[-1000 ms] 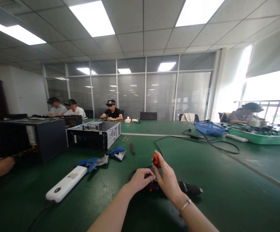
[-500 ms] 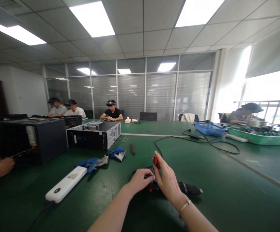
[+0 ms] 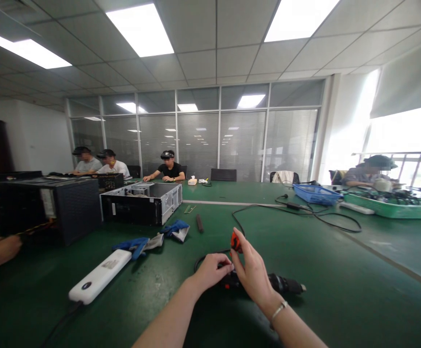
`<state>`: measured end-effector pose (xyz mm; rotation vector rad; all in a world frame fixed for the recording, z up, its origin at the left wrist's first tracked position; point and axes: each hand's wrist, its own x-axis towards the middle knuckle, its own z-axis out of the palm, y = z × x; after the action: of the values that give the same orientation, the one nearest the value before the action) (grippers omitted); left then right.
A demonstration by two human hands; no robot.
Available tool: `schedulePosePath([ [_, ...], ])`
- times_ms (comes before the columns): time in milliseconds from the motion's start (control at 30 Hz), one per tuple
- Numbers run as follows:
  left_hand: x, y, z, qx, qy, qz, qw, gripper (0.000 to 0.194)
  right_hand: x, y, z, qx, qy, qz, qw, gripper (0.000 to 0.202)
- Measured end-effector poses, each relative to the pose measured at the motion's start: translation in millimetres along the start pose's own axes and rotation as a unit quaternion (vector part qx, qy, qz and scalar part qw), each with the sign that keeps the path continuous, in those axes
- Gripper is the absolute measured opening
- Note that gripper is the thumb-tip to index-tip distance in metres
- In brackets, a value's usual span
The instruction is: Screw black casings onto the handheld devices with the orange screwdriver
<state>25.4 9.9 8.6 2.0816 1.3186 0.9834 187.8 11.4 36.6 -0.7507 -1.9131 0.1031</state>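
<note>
My right hand (image 3: 252, 273) grips the orange-and-black handle of a small screwdriver (image 3: 236, 241), which stands upright with its thin shaft pointing down. My left hand (image 3: 210, 270) is closed, its thumb and fingertips pinched beside the lower end of that shaft. What the left fingertips hold is too small to make out. Beneath both hands lies a black corded power tool (image 3: 285, 284) with a metal tip at its right end. My hands cover the middle of this tool, so the spot where the screwdriver meets it is hidden.
Left of my hands are a white power strip (image 3: 99, 276) and blue-grey gloves (image 3: 176, 229). Computer cases (image 3: 134, 208) stand behind them. A co-worker's hands (image 3: 0, 251) are at far left. Rightward are a black cable (image 3: 326, 222), a blue basket (image 3: 315, 194) and a green basket (image 3: 395, 208).
The screwdriver handle has turned slightly in my right hand. My left hand has stayed in place. Across the table, a seated person has spread their arms apart.
</note>
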Motion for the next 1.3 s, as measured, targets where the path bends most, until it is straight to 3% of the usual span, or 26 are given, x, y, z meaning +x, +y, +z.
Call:
schedulePosePath([
  [833,0.6,1.9,-0.8,0.017,0.003,-0.010,1.000,0.018,1.2,1.8,2.1,0.034,0.000,-0.006,0.999,0.054],
  [1033,0.5,1.8,-1.5,0.010,0.002,0.004,1.000,0.018,0.5,0.5,0.6,0.001,0.015,0.010,1.000,0.052],
  [1300,1.5,-1.4,0.2,0.007,0.003,0.001,1.000,0.018,0.7,0.7,3.3,0.051,-0.004,0.006,0.999,0.055],
])
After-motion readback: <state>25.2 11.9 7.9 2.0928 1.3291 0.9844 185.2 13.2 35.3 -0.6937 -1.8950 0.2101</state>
